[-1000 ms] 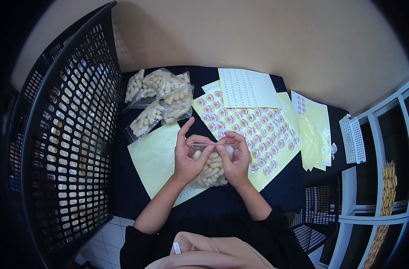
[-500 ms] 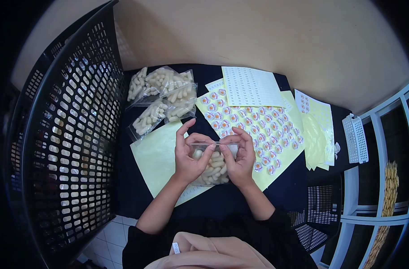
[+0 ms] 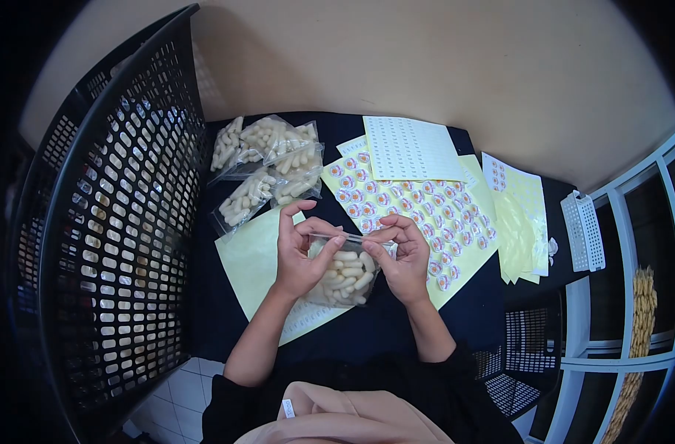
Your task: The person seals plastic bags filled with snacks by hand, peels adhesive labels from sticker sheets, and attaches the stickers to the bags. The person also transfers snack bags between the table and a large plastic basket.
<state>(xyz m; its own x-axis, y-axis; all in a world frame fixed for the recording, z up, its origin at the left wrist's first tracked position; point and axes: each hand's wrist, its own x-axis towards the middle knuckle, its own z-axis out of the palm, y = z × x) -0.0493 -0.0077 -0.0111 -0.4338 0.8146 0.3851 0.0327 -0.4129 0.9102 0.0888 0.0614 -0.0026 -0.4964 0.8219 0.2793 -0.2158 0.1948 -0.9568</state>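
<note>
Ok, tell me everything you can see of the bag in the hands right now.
The bag is small, clear plastic, filled with pale, finger-shaped pieces. It is held above the yellow sheet, its top edge pinched between the left hand and the right hand. Whether that edge is sealed cannot be told.

Clear bag of pale sticks, pinched at its top edge between left hand and right hand. Filled bags piled beside black basket. Sticker sheet (round orange labels) lies right of the hands; white printed sheet beyond it.
</note>
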